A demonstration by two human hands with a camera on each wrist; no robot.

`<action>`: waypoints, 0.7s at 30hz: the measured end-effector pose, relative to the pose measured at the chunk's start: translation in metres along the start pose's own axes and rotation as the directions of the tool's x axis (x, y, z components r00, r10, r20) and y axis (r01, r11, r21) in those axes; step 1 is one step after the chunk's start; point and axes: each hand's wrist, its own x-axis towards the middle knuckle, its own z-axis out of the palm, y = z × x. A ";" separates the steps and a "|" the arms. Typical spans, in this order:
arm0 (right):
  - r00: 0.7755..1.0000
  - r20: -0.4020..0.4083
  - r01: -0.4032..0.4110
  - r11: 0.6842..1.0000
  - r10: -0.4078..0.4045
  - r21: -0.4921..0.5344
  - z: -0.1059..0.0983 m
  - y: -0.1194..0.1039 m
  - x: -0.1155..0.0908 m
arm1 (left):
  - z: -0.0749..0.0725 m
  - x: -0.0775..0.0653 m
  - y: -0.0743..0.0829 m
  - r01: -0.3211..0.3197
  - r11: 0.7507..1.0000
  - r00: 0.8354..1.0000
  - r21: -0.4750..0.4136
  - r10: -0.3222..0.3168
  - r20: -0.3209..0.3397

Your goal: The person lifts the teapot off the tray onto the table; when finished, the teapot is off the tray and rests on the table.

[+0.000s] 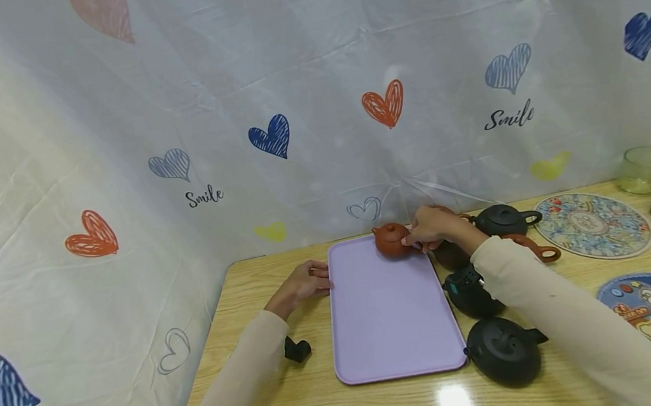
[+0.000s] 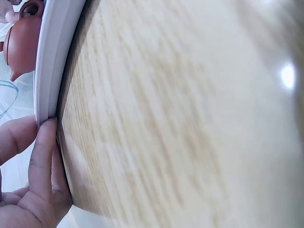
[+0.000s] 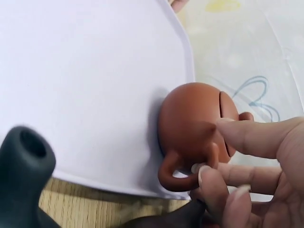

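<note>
A small reddish-brown teapot (image 1: pixel 390 242) sits at the far end of the lilac tray (image 1: pixel 388 313), its lid on. My right hand (image 1: pixel 432 225) holds it from the right; in the right wrist view the thumb presses the body of the teapot (image 3: pixel 187 121) and fingertips are at its looped handle. At the tray's left side, my left hand (image 1: pixel 307 279) grips the rim. The left wrist view shows thumb and fingers of that hand (image 2: pixel 35 175) pinching the tray edge (image 2: pixel 50 71).
Right of the tray stand several dark teapots, among them a black one (image 1: pixel 503 351) in front and another (image 1: pixel 501 220) at the back, plus brown ones partly behind my right arm. Round patterned mats (image 1: pixel 594 225) and glass cups (image 1: pixel 647 170) are farther right. A small black object (image 1: pixel 297 350) lies left.
</note>
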 end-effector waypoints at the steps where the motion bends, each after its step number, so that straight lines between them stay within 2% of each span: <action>1: 1.000 0.001 0.005 1.000 -0.005 -0.021 0.000 -0.001 0.000 | 0.000 0.000 0.000 0.001 1.000 1.000 -0.002 -0.001 0.002; 7: 1.000 0.011 0.027 0.996 -0.026 -0.090 0.002 -0.003 0.000 | 0.001 0.000 0.000 0.002 1.000 1.000 -0.001 -0.002 0.009; 14: 0.999 0.027 0.038 0.998 -0.037 -0.058 0.002 -0.005 -0.001 | 0.001 0.001 0.000 -0.006 1.000 1.000 0.004 0.006 0.008; 21: 1.000 -0.018 0.023 0.999 -0.023 0.033 0.005 -0.006 0.001 | 0.000 0.000 0.000 -0.007 1.000 1.000 0.009 0.007 0.007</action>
